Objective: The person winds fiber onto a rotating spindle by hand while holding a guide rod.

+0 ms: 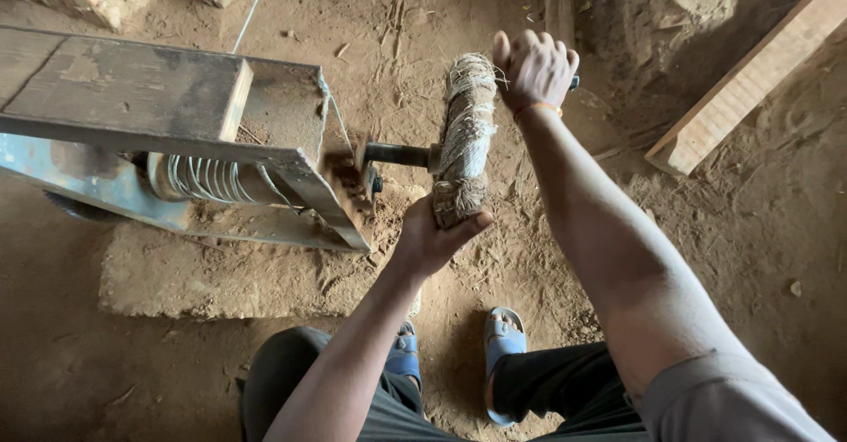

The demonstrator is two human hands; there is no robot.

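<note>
Ground: packed brown earth strewn with fibre scraps and dust is seen under everything; a pale stone slab [221,274] is set into it below the machine.
Machine: a worn wooden-and-metal frame [132,98] is placed at the left, with a wire-wound drum [207,177] beneath its top board.
Shaft: a dark metal axle [397,153] is run out horizontally from the frame's right end to the spool.
Spool: a bobbin thickly wound with pale fibre rope [466,138] is mounted on the axle's end; its long axis is stood nearly upright in the view, crosswise to the axle.
Left hand [432,235]: it is closed around the spool's lower end, thumb laid across the rope.
Right hand [535,67]: it is wrapped into a fist just right of the spool's upper end; a dark handle stub [574,81] is seen poking out beside the knuckles, so a grip on it is judged likely, though the palm side is hidden.
Key relation: the spool is held between the two hands, the left below and nearer the body, the right above and farther out.
Thread: a thin pale line [251,10] is led away toward the top edge.
Surroundings: a timber plank [750,80] is laid at the right; blue sandals [503,336] are worn on the feet below.
</note>
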